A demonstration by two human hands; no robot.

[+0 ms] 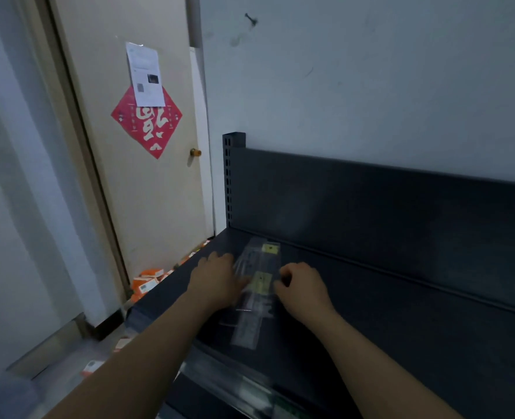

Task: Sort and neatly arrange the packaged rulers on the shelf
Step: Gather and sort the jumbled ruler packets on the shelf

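We work at a dark metal shelf [371, 313] against a grey wall [371, 86], with a door [147, 192] to the left.
The packaged rulers [259, 285] lie in clear sleeves at the shelf's left part, running near to far. Our left hand [217, 279] rests flat on their left side with fingers spread, and our right hand [303, 285] curls round their right edge. Orange boxes [147, 282] litter the floor by the door.

My left hand [217, 278] resting flat on the left edge of the clear packaged rulers [260, 288], my right hand [304, 286] curled on their right edge, dark shelf [401, 316] beneath
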